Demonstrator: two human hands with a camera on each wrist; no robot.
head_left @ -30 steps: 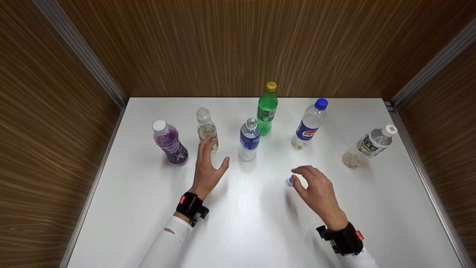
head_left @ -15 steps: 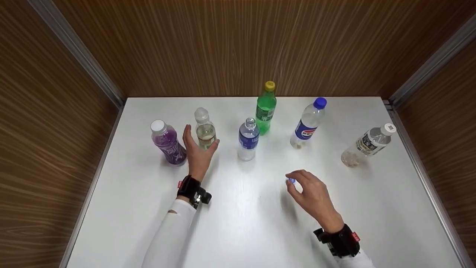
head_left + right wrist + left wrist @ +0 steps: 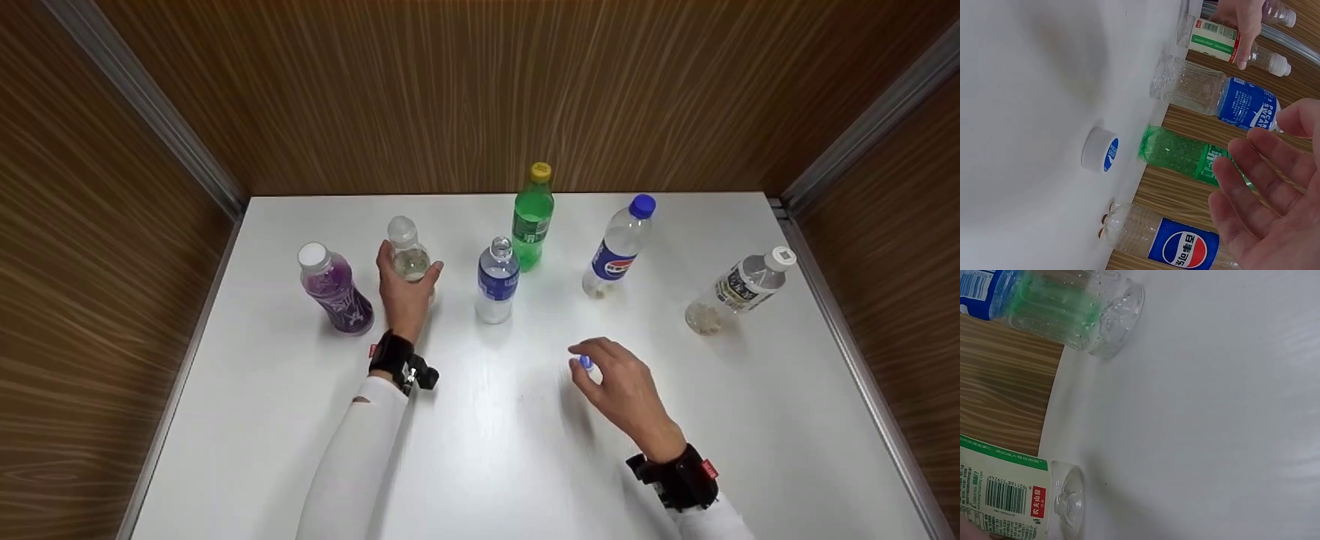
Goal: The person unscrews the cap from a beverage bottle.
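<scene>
In the head view my left hand (image 3: pixel 406 296) grips a small clear bottle (image 3: pixel 409 259) with a whitish cap, fingers on one side and thumb on the other. Its cream-and-green label (image 3: pixel 1005 495) with a barcode shows in the left wrist view. My right hand (image 3: pixel 616 386) hovers with relaxed fingers over a white bottle cap (image 3: pixel 1095 151) with a blue top, which lies on the table. The right wrist view shows this hand apart from the cap, holding nothing. Between the hands stands an uncapped clear Pocari Sweat bottle (image 3: pixel 497 283).
A purple drink bottle (image 3: pixel 337 292) stands left of my left hand. Behind the uncapped bottle is a green bottle (image 3: pixel 533 221). A Pepsi bottle (image 3: pixel 616 251) and a clear white-capped bottle (image 3: pixel 739 289) stand to the right. Wood-grain panels (image 3: pixel 480 90) border the white table (image 3: pixel 480 465).
My left hand has moved left and forward from above the table and closed round the small clear bottle. The right hand has stayed by the cap with only a slight shift.
</scene>
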